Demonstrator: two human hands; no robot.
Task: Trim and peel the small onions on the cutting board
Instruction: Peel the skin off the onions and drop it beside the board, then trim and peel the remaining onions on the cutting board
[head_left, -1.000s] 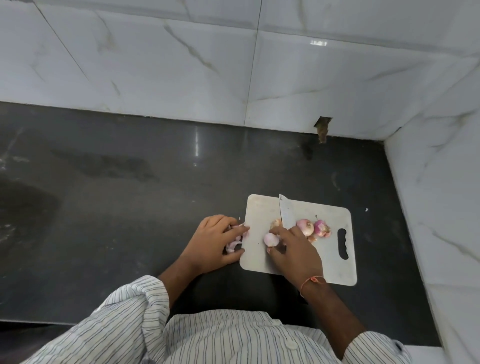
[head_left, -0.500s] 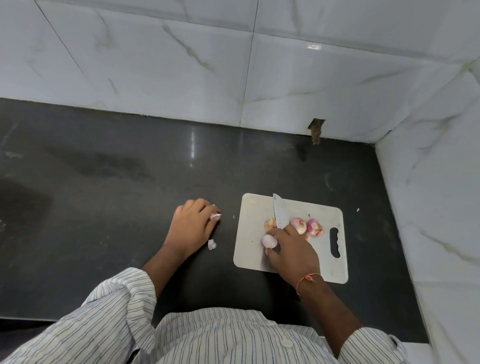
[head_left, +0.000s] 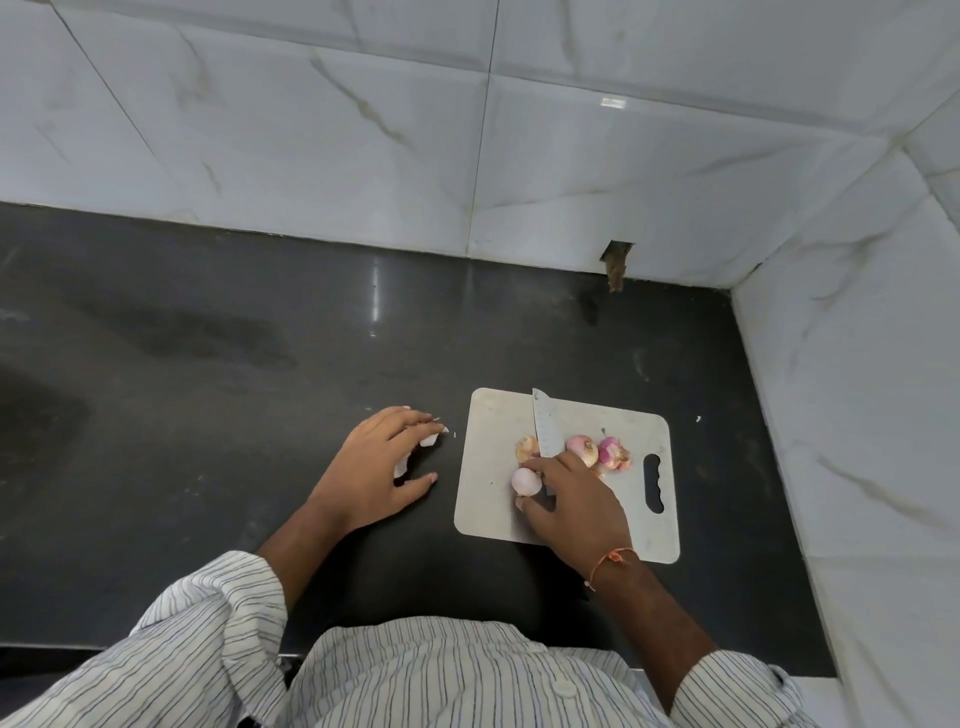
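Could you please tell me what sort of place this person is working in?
Most likely a home kitchen corner: a dark polished countertop meets white marble-look wall tiles, and a cutting board carries small onions and a knife.

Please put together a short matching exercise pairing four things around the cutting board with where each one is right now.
Things:
1. knife
2. peeled onion
3. onion skins
4. cutting board

Places:
A. on the dark counter, under the left hand
B. on the board, touching the right hand at its thumb side
C. flat on the counter, near the corner of the tiled walls
D. held by the right hand, blade pointing toward the back wall

Pairs: 1-D, 2-B, 3-A, 4-C
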